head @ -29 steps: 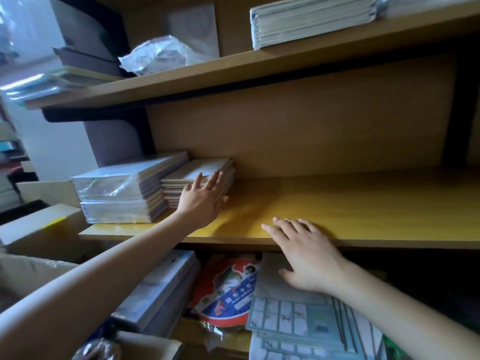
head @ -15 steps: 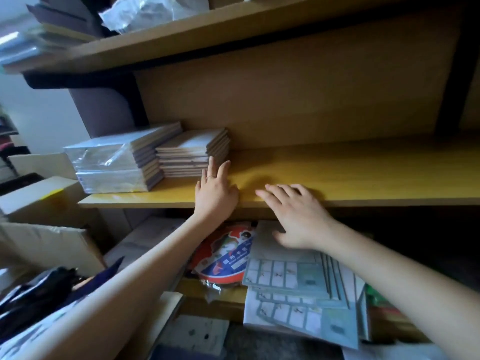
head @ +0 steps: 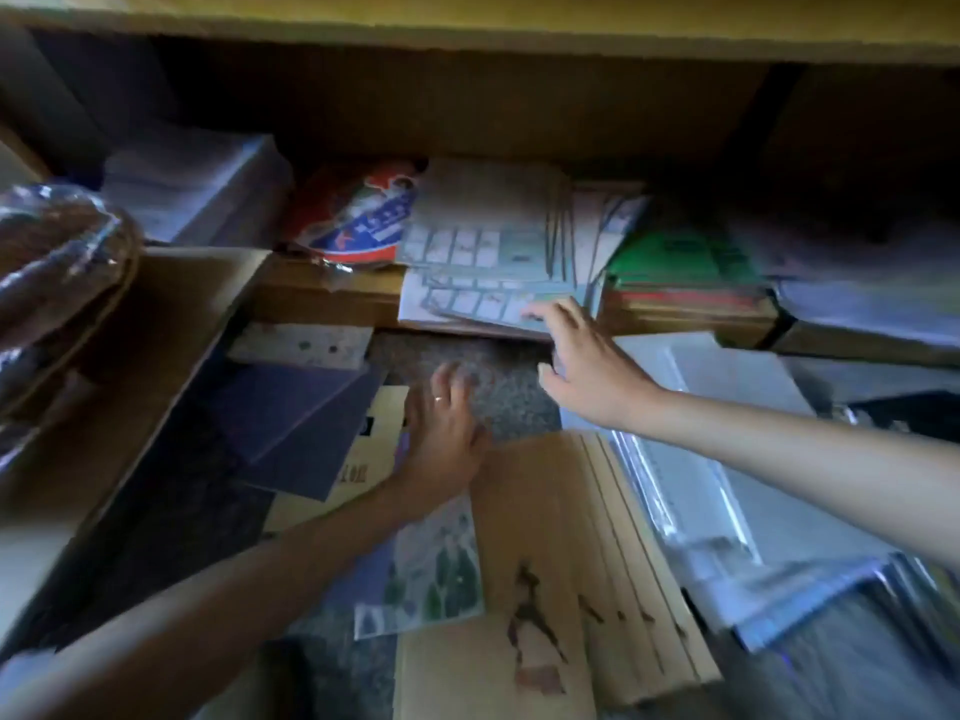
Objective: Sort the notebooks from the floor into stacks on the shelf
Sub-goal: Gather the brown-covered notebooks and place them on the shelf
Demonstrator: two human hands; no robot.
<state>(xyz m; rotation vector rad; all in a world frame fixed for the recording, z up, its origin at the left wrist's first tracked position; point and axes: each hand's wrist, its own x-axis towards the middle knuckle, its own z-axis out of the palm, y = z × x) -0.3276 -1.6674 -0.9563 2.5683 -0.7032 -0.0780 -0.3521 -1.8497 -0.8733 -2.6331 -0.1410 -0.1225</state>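
Notebooks (head: pixel 566 553) lie on the floor (head: pixel 506 392): a brown set, fanned out, near bottom centre. A tree-print cover (head: pixel 431 569) sits just left of it, touching or overlapping; blur hides which. A cream booklet (head: pixel 371 449) lies further up, partly under a purple folder (head: pixel 291 418). A wrapped pack (head: pixel 696 475) lies just right of the brown set.

Left hand (head: pixel 447 439) is palm down just above the brown set, at the cream booklet's right edge. Its fingers (head: pixel 448 379) are apart and straight and hold nothing. Whether it touches the floor, cannot tell. Right hand (head: pixel 587 371) reaches forward, fingers (head: pixel 558 311) apart, empty. The tips are at the front edge of the grid sheets (head: pixel 483 246) in the low compartment; touching or just over them, cannot tell. A cardboard box (head: pixel 171 324) stands at left. The shelf (head: pixel 467 23) board runs along the top edge, well apart from both hands. Whole frame is motion-blurred.

Step, as I judge it: reaching down for the next pick-up, nothing lifted yet. Plenty remains on the floor, so the task looks far from done. Next move calls for choosing one kind, probably the brown set. It needs squaring up from its fan first. Then both hands should clamp it by the edges and carry it up to the shelf. Loose fanned covers could slide apart if gripped from one side only.
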